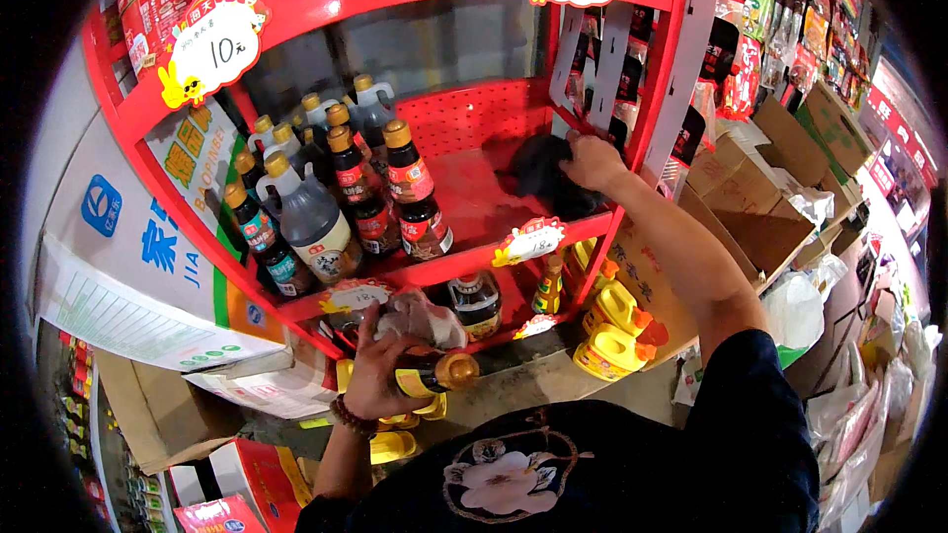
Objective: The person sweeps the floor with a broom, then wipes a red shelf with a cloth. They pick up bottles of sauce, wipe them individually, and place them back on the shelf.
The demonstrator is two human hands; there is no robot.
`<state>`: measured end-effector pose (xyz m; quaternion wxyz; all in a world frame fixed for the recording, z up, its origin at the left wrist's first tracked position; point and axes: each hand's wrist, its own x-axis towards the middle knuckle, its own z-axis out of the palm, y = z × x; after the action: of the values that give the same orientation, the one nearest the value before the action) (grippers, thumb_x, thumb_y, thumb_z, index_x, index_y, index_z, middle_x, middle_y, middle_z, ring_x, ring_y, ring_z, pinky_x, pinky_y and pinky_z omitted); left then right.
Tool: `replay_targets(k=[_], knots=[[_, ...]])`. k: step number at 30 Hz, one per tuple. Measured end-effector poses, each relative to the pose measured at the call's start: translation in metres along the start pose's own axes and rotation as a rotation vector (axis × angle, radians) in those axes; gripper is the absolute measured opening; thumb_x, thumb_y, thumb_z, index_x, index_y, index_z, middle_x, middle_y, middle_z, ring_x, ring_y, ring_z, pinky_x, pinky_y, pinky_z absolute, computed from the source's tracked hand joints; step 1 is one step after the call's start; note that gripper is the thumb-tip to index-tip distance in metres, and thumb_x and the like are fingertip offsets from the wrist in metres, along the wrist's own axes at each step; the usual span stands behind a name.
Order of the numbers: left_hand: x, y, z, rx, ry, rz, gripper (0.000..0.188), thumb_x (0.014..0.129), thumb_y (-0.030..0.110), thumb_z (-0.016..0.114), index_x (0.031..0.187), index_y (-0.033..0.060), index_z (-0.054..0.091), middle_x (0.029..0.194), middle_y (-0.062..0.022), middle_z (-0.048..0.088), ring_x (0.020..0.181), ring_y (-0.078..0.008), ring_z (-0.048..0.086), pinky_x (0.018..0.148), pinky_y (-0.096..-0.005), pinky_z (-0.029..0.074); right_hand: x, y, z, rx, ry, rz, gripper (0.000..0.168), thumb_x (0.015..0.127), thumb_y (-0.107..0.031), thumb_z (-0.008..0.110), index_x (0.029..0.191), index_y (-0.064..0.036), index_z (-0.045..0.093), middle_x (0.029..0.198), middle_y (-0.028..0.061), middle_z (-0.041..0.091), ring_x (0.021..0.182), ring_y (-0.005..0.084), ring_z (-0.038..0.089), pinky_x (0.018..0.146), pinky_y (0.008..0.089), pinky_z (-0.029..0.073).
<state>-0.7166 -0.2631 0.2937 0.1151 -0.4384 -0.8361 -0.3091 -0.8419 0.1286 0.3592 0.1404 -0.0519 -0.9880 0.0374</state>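
Observation:
My left hand (376, 379), with a beaded bracelet at the wrist, grips a dark sauce bottle (415, 383) with a gold cap and yellow label. The bottle lies tilted in front of the shelf's lower edge. A crumpled greyish-pink cloth (424, 320) bunches against the fingers of that hand. Inside the red metal shelf (459, 185), my right hand (595, 163) is on a black cloth or bag (548, 172) near the right end; its fingertips are partly hidden. Gold-capped sauce bottles (355, 196) and a handled jug (315, 226) stand together on the shelf's left half.
Price cards (529, 240) hang along the shelf's front rail. Below stand a dark jar (475, 303), a small yellow bottle (549, 285) and yellow jugs (611, 352). Cardboard boxes (748, 200) crowd the right side. A printed carton (133, 237) stands left of the rack.

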Motion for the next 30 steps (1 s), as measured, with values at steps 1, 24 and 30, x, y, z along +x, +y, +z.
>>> replay_targets(k=[1, 24, 30], knots=[[0.0, -0.008, 0.008, 0.005, -0.011, -0.002, 0.054, 0.045, 0.03, 0.073, 0.094, 0.0127, 0.059, 0.088, -0.0043, 0.059, 0.118, -0.0399, 0.032, 0.103, -0.0516, 0.014, 0.007, 0.004, 0.002, 0.083, 0.029, -0.015, 0.047, 0.071, -0.028, 0.061, 0.105, 0.002, 0.05, 0.089, 0.0234, 0.059, 0.088, 0.0336, 0.058, 0.078, 0.0399, 0.044], [0.045, -0.055, 0.047, -0.002, 0.043, 0.002, 0.054, 0.05, 0.029, 0.073, 0.097, 0.0081, 0.058, 0.084, -0.011, 0.057, 0.102, -0.0332, 0.049, 0.106, -0.0487, 0.011, 0.025, -0.017, -0.026, 1.891, 0.178, 0.509, 0.025, 0.072, -0.015, 0.059, 0.093, -0.001, 0.054, 0.079, 0.0083, 0.059, 0.071, 0.022, 0.058, 0.068, 0.035, 0.047], [0.051, -0.049, 0.049, -0.008, 0.04, 0.009, 0.054, 0.049, 0.028, 0.072, 0.097, 0.0089, 0.058, 0.086, -0.0102, 0.058, 0.094, -0.0263, 0.054, 0.106, -0.0477, 0.008, -0.001, -0.005, -0.017, 2.094, 0.193, 0.354, 0.018, 0.077, -0.012, 0.055, 0.093, -0.004, 0.053, 0.084, 0.0064, 0.057, 0.077, 0.0207, 0.056, 0.072, 0.0308, 0.045]])
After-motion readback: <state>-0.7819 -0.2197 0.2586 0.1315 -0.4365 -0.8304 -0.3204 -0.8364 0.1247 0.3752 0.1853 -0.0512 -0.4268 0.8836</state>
